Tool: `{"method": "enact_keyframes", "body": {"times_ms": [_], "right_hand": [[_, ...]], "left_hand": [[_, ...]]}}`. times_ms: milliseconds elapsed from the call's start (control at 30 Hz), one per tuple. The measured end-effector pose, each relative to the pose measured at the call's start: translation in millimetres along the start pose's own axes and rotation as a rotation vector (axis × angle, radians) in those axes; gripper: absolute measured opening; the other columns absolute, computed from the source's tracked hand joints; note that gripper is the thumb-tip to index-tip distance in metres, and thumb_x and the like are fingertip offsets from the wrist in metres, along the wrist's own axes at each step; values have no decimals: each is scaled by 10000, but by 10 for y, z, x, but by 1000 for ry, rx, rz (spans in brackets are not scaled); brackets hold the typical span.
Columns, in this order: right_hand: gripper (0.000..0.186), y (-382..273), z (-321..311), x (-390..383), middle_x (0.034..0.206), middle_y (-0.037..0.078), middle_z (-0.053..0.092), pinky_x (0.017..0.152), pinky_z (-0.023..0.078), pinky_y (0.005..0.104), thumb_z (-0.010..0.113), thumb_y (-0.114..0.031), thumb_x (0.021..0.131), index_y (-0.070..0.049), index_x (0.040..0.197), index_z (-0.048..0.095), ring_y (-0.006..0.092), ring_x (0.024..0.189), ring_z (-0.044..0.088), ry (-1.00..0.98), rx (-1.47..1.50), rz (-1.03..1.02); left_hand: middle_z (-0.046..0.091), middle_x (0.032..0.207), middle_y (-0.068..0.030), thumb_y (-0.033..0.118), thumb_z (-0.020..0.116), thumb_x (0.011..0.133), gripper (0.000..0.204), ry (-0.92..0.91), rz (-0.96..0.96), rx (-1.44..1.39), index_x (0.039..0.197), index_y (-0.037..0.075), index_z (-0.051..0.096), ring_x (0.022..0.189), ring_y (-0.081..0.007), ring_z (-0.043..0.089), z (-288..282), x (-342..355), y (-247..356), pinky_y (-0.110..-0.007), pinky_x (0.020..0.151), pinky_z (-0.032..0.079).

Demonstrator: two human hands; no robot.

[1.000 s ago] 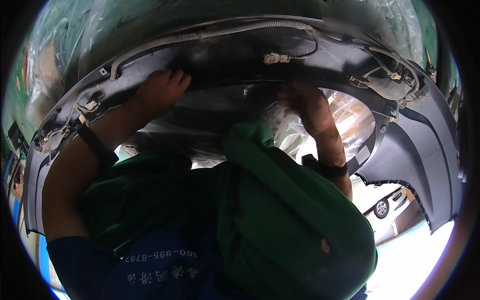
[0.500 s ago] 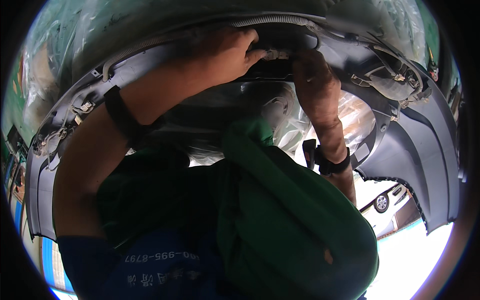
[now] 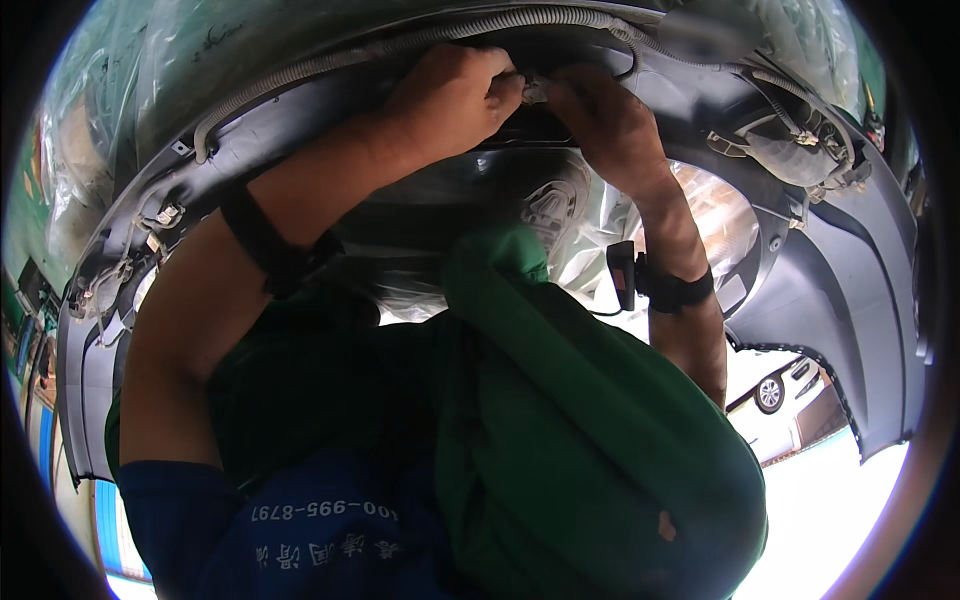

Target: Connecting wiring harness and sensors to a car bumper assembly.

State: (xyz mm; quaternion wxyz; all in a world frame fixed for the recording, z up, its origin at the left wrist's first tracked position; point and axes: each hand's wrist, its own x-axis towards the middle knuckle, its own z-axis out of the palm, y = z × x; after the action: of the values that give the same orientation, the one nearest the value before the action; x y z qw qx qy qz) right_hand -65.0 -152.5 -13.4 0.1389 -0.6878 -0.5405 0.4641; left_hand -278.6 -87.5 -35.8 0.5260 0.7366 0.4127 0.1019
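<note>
A dark grey car bumper cover (image 3: pixel 840 290) curves around me with its inner side showing. At its middle, my left hand (image 3: pixel 462 92) has thumb and fingers closed on one end of a small pale clip-like piece (image 3: pixel 536 91). From the other side my right hand (image 3: pixel 610 125) reaches the same piece with bent fingers; its fingertips are hidden behind the hand. The piece is mostly covered, so its exact kind does not show. Just beyond both hands a ribbed grey wiring conduit (image 3: pixel 400 40) runs along the bumper.
A round lamp or sensor housing (image 3: pixel 795 155) with wires sits at the right of the bumper, and connectors (image 3: pixel 165 215) hang at the left. Clear plastic sheeting (image 3: pixel 115 110) covers the far side. Green cloth (image 3: pixel 590 420) lies over my lap. A white car stands beyond, at right.
My right hand has moved left and slightly up, closer to my left hand, and now covers more of the pale piece. The left hand has shifted only slightly.
</note>
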Motion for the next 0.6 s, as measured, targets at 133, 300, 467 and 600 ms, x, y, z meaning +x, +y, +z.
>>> {"method": "enact_keyframes", "body": {"times_ms": [133,300,467,600], "right_hand": [[248,30,32,43,878,110,733,799,546,419,655,-345,955,-134,1080,690,336,894,712,-40,117,32],[223,17,44,103,879,58,750,797,546,355,644,-312,958,-119,1050,708,252,873,728,-65,80,129],[206,37,2,140,869,38,747,816,539,333,634,-296,954,-117,1022,709,181,885,723,-132,203,158],[211,-39,-16,115,862,40,740,816,540,338,629,-305,956,-118,1015,705,193,877,719,-134,141,174]], "left_hand": [[584,599,-183,138,678,933,151,99,101,18,882,-1,652,502,-321,596,68,-26,-26,-380,478,445],[565,586,-179,134,677,941,151,140,97,-70,883,-1,644,485,-313,585,72,-73,-52,-386,471,431],[698,765,-114,136,703,927,182,108,21,-230,998,-10,622,639,-184,687,158,-184,-54,-312,594,538],[728,890,-99,133,708,920,247,71,-264,-188,1074,-21,591,759,-157,708,270,-204,112,-297,696,568]]}}
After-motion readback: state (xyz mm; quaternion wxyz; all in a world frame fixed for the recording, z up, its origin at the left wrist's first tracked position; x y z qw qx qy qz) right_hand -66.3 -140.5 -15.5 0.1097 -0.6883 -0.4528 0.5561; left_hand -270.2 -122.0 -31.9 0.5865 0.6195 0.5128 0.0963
